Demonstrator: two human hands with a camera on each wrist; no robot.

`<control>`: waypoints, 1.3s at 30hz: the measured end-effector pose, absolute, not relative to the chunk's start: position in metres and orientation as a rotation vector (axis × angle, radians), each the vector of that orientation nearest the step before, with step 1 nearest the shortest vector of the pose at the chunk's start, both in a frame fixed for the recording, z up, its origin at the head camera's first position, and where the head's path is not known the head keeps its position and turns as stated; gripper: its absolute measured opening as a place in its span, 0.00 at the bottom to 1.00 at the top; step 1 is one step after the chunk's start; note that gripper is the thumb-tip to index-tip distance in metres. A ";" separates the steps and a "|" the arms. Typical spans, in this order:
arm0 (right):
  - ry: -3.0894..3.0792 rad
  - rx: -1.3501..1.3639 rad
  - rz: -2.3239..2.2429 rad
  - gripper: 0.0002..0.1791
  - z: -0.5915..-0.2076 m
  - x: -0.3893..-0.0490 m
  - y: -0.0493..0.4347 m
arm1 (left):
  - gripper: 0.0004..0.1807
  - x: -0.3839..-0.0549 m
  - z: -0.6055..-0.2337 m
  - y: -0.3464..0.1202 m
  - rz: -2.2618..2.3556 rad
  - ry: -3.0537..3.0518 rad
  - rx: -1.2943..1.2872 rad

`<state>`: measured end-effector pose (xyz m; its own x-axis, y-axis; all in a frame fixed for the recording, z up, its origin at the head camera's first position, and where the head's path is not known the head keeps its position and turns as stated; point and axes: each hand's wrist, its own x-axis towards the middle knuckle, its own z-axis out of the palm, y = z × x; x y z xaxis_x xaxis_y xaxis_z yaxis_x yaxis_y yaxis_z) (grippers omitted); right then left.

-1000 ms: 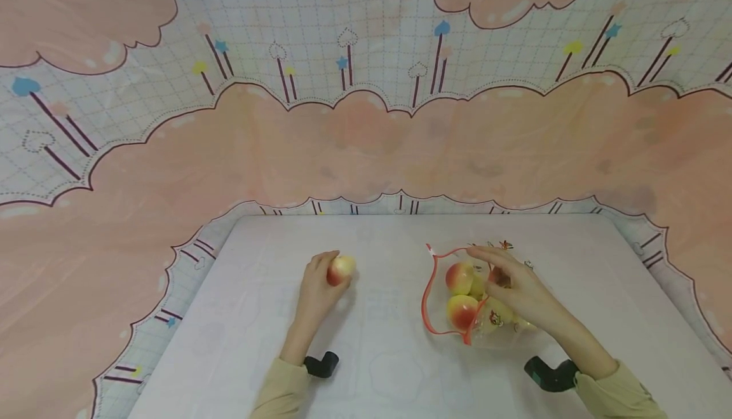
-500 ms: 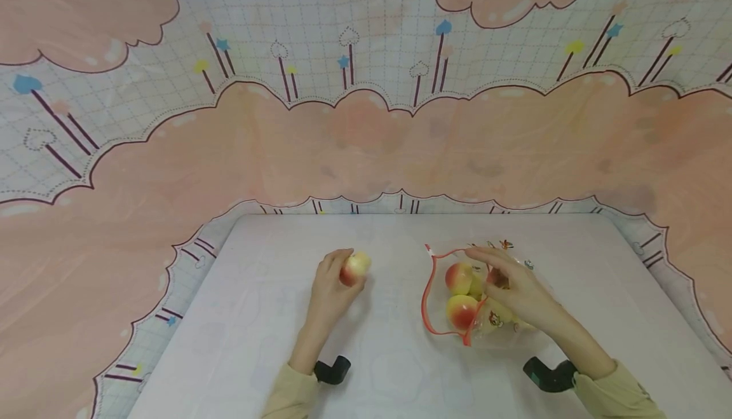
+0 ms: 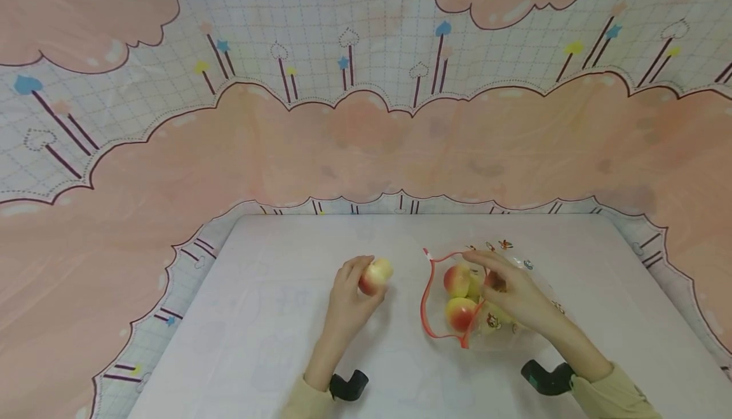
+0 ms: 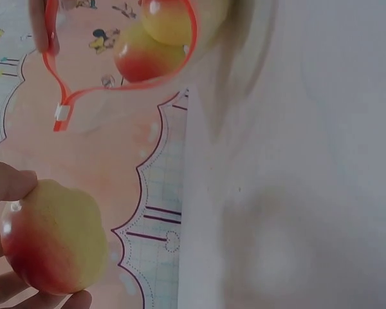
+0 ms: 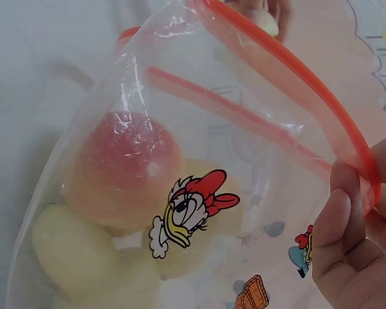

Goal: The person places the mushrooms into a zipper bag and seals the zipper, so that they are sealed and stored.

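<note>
My left hand (image 3: 347, 301) grips a red-and-yellow apple (image 3: 379, 274) between thumb and fingers, just left of the bag. In the left wrist view, fingertips curl round the same apple (image 4: 55, 238), whose lobed end faces away from the palm. A clear zip bag (image 3: 424, 304) with an orange-red zip edge lies to the right, its mouth spread open toward the left. With thumb and fingers, my right hand (image 3: 517, 292) pinches the upper rim of that mouth. Inside the bag are several similar fruits (image 3: 460, 315), partly covered by the right hand and printed plastic.
Both hands work over a white tabletop (image 3: 274, 266). Behind it hangs a cloth (image 3: 400, 145) printed with clouds and a grid. A black wrist mount (image 3: 350, 386) sits on the left wrist, another black mount (image 3: 547, 377) on the right.
My left hand has moved right with the apple, closer to the bag's mouth. The right hand keeps its pinch on the rim and has barely shifted.
</note>
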<state>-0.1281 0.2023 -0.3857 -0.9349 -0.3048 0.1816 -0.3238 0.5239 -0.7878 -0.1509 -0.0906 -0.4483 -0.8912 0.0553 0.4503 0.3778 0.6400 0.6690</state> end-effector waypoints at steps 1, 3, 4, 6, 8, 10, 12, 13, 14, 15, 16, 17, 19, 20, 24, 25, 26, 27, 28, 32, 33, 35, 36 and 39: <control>-2.721 0.565 1.416 0.30 -0.386 -0.128 0.202 | 0.29 -0.149 -0.448 -0.089 -1.151 -2.472 -0.347; -2.720 0.572 1.416 0.30 -0.386 -0.128 0.202 | 0.29 -0.146 -0.447 -0.086 -1.168 -2.477 -0.343; -2.718 0.575 1.415 0.30 -0.387 -0.128 0.202 | 0.29 -0.145 -0.447 -0.084 -1.177 -2.476 -0.342; -2.715 0.585 1.414 0.29 -0.387 -0.129 0.202 | 0.29 -0.142 -0.446 -0.081 -1.189 -2.468 -0.344; -2.714 0.591 1.415 0.29 -0.388 -0.129 0.202 | 0.29 -0.139 -0.445 -0.078 -1.200 -2.455 -0.354; -2.713 0.593 1.415 0.29 -0.388 -0.130 0.202 | 0.29 -0.136 -0.444 -0.074 -1.218 -2.445 -0.369; -2.717 0.590 1.415 0.30 -0.388 -0.130 0.202 | 0.29 -0.132 -0.442 -0.071 -1.235 -2.439 -0.380; -2.718 0.589 1.415 0.30 -0.388 -0.130 0.202 | 0.29 -0.130 -0.442 -0.069 -1.241 -2.434 -0.384; -2.719 0.586 1.415 0.30 -0.388 -0.130 0.202 | 0.29 -0.128 -0.442 -0.067 -1.249 -2.430 -0.390; -2.721 0.585 1.414 0.29 -0.388 -0.130 0.201 | 0.29 -0.126 -0.442 -0.065 -1.250 -2.425 -0.396; -2.722 0.585 1.414 0.29 -0.388 -0.130 0.201 | 0.29 -0.124 -0.442 -0.063 -1.253 -2.419 -0.402; -2.724 0.585 1.413 0.29 -0.388 -0.130 0.201 | 0.29 -0.122 -0.442 -0.061 -1.253 -2.410 -0.413; -2.722 0.586 1.414 0.29 -0.388 -0.130 0.201 | 0.29 -0.120 -0.443 -0.058 -1.252 -2.391 -0.441; -2.724 0.585 1.414 0.29 -0.388 -0.131 0.201 | 0.29 -0.119 -0.444 -0.057 -1.249 -2.384 -0.455; -2.723 0.580 1.426 0.30 -0.389 -0.131 0.201 | 0.29 -0.116 -0.446 -0.051 -1.236 -2.350 -0.494; -2.723 0.579 1.427 0.30 -0.389 -0.130 0.201 | 0.28 -0.116 -0.447 -0.050 -1.239 -2.343 -0.501; -2.723 0.576 1.430 0.30 -0.389 -0.130 0.201 | 0.28 -0.115 -0.447 -0.048 -1.242 -2.340 -0.507; -2.726 0.571 1.430 0.30 -0.389 -0.130 0.201 | 0.28 -0.114 -0.447 -0.047 -1.249 -2.337 -0.512; -2.730 0.567 1.426 0.30 -0.389 -0.130 0.201 | 0.28 -0.113 -0.446 -0.045 -1.258 -2.338 -0.516; -2.741 0.550 1.412 0.29 -0.388 -0.129 0.200 | 0.29 -0.110 -0.445 -0.039 -1.299 -2.373 -0.530; -2.741 0.552 1.403 0.29 -0.388 -0.129 0.200 | 0.29 -0.110 -0.445 -0.037 -1.308 -2.379 -0.534; -2.734 0.557 1.394 0.29 -0.388 -0.129 0.200 | 0.29 -0.109 -0.445 -0.034 -1.317 -2.382 -0.551; -2.730 0.562 1.389 0.29 -0.388 -0.129 0.200 | 0.30 -0.109 -0.446 -0.032 -1.312 -2.376 -0.564; -2.727 0.565 1.378 0.29 -0.388 -0.129 0.200 | 0.31 -0.110 -0.448 -0.026 -1.312 -2.361 -0.603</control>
<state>-0.1293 0.1998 -0.3884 -0.9334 -0.3035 0.1916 -0.3342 0.5405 -0.7721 -0.1096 -0.0256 -0.4480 -0.8393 0.1856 0.5110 0.5320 0.4744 0.7014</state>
